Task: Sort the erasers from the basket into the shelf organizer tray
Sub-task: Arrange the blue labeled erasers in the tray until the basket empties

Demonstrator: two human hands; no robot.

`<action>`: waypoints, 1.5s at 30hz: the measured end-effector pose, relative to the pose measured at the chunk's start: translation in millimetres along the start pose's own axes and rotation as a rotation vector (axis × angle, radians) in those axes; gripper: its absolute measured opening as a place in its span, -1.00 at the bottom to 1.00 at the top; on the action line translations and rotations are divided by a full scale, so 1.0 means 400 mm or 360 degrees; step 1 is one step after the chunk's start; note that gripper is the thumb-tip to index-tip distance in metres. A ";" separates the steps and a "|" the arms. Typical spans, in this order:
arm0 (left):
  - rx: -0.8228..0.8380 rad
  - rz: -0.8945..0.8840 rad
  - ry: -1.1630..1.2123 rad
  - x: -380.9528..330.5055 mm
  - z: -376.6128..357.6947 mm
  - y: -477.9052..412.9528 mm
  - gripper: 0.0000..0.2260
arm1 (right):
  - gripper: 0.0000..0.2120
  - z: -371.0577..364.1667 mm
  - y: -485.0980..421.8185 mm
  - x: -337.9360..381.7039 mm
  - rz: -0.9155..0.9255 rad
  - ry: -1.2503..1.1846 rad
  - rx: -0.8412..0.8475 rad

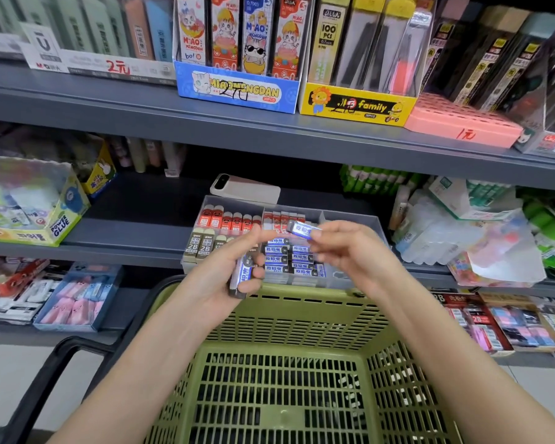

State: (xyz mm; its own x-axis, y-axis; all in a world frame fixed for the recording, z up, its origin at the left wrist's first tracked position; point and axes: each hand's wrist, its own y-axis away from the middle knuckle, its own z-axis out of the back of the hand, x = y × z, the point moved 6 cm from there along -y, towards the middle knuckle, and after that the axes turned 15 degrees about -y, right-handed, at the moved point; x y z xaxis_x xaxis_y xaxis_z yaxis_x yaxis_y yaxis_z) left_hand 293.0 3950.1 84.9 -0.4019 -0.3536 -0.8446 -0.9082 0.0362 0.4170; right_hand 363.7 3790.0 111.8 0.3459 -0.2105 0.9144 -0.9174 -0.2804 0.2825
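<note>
a blue-sleeved eraser [304, 231] sat just above the centre of the frame, pinched between the thumb and fingertips of the right hand [350, 251] and held over the clear organizer tray [367, 224] on the middle shelf. just left of centre, the left hand [228, 270] gripped a small stack of the same blue erasers [241, 277] upright in its curled fingers. under the pinched eraser the tray's blue rows [289, 259] looked well filled. red-sleeved erasers [228, 221] lined the back compartments, and brown 2b ones [199, 246] sat at the front left. i could not tell what the far right compartment held. the green basket [302, 318], filling the lower centre, showed no erasers on its mesh floor as far as could be seen; the pale specks seemed to be floor showing through. the sorting looked near its end. what was left appeared to be the handful in the two hands, all bound, i'd judge, for the blue section. a phone [247, 189] lay behind the tray.
</note>
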 end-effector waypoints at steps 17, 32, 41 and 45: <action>-0.0217 0.0171 0.0319 0.017 0.029 0.001 -0.83 | -0.82 -0.001 -0.044 -0.012 0.0618 0.2209 -0.0130; 0.0013 -0.0131 -0.0078 0.015 -0.048 -0.011 -0.75 | -0.84 -0.086 0.060 -0.070 0.0157 0.0377 0.0290; -0.0268 0.0168 0.0120 0.004 0.006 0.008 -0.84 | -0.77 0.070 -0.032 0.010 0.0450 0.0740 -0.0449; -0.0162 0.0190 0.0164 -0.005 0.017 0.017 -0.69 | -0.80 0.067 -0.049 -0.015 0.0609 0.0994 -0.0609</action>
State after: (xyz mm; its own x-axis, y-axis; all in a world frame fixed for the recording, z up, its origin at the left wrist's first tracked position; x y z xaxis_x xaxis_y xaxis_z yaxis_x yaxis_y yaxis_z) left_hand 287.0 3957.4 87.1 -0.4873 -0.4466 -0.7504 -0.8361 -0.0094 0.5485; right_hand 384.8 3771.6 93.0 -0.0735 0.3646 0.9283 -0.9922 0.0672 -0.1050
